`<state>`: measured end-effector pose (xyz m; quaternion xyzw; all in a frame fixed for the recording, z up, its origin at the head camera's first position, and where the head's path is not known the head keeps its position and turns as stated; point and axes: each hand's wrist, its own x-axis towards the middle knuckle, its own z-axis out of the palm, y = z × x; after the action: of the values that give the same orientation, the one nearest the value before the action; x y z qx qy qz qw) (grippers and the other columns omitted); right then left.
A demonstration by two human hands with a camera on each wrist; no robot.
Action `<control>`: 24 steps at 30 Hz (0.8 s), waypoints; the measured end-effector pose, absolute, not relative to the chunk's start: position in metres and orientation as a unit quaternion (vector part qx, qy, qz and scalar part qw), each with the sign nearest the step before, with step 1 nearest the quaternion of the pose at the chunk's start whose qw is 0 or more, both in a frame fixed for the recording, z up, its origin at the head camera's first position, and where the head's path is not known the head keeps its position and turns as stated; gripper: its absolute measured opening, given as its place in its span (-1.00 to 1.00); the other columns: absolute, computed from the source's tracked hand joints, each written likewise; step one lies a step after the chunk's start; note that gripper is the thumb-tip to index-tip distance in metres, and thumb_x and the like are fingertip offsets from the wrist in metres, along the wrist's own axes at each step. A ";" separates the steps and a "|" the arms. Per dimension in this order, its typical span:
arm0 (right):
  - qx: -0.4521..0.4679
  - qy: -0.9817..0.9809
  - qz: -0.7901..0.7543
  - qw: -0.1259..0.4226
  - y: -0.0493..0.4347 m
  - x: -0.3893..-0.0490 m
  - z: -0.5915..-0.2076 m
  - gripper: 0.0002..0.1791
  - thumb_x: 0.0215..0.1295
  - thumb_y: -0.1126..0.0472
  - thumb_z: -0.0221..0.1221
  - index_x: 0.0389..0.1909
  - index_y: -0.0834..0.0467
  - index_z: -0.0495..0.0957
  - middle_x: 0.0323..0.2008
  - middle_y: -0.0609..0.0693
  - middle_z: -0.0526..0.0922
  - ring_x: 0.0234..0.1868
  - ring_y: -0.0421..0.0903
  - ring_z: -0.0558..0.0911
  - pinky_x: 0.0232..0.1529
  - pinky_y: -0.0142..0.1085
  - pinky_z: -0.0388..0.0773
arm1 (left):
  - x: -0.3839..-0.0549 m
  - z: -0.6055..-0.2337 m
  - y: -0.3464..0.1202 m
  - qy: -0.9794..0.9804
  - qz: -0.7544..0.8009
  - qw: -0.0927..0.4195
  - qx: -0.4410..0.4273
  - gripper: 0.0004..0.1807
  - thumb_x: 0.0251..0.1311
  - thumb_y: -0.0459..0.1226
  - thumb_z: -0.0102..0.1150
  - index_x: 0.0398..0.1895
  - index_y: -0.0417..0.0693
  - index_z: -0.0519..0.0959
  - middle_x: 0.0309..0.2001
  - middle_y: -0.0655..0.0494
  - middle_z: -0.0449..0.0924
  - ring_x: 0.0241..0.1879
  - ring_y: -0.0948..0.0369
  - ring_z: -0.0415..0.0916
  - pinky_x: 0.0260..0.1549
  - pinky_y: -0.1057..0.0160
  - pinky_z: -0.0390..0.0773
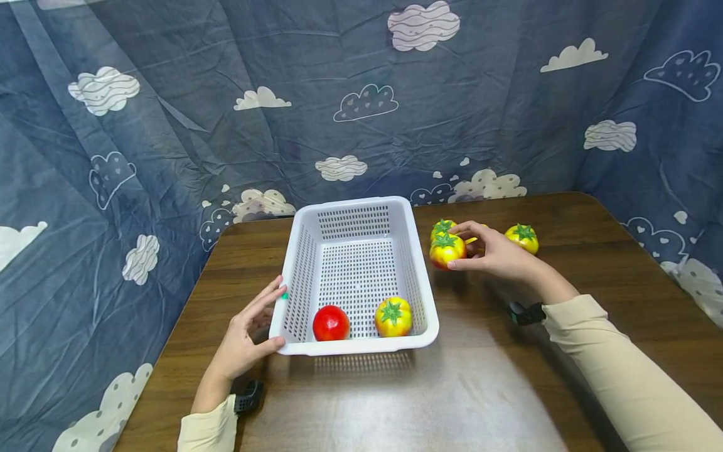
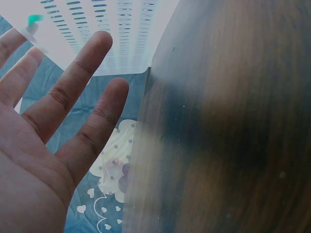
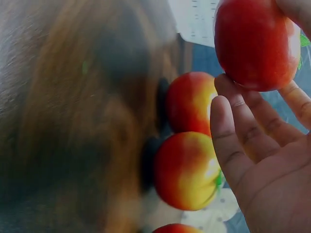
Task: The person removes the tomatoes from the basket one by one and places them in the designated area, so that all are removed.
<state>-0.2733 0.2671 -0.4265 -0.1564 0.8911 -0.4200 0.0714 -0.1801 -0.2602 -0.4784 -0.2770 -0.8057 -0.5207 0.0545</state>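
Observation:
My right hand [image 1: 497, 252] pinches a yellow-and-red tomato [image 1: 445, 253] with a green leafy top between thumb and fingers, just right of the white basket [image 1: 361, 346]. In the right wrist view the held tomato [image 3: 257, 46] shows its red underside, raised above the tabletop. Behind it sits another tomato [image 1: 442, 226], partly covered. My left hand [image 1: 240, 342] rests at the basket's left rim, thumb near the front corner; the left wrist view shows its fingers [image 2: 70, 87] straight and spread. Inside the basket's near end lie a round red fruit [image 1: 331, 323] and a yellow-red tomato [image 1: 393, 317].
One more tomato [image 1: 522, 238] stands on the wooden table [image 1: 587, 251] to the right of my right hand, and another [image 1: 481, 230] is mostly hidden behind that hand. A dark blue cloth with clouds [image 1: 339, 144] hangs along the table's back and left.

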 end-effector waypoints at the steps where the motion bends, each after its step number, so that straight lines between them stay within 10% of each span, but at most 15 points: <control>1: -0.154 0.891 -0.420 0.074 0.268 -0.274 -0.429 -0.20 0.31 -0.04 0.49 0.47 0.08 0.37 0.39 0.25 0.48 0.21 0.19 0.68 0.24 -0.11 0.64 | -0.180 -0.479 -0.260 -0.806 -0.520 0.055 -0.277 -0.04 0.03 -0.42 0.51 0.60 -0.03 0.41 0.71 0.10 0.19 -0.03 0.22 0.71 0.02 0.27 0.73; 24: -0.168 0.884 -0.426 0.088 0.271 -0.272 -0.459 -0.22 0.30 0.04 0.51 0.43 0.20 0.39 0.34 0.31 0.55 0.23 0.21 0.67 0.32 0.14 0.62 | -0.180 -0.478 -0.260 -0.804 -0.523 0.054 -0.277 -0.03 0.01 -0.43 0.51 0.60 -0.04 0.41 0.71 0.10 0.18 -0.02 0.23 0.71 0.02 0.27 0.73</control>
<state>-0.2720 0.2708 -0.4589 -0.1684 0.8844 -0.4262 0.0883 -0.1799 -0.2599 -0.4781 -0.2771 -0.8043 -0.5228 0.0542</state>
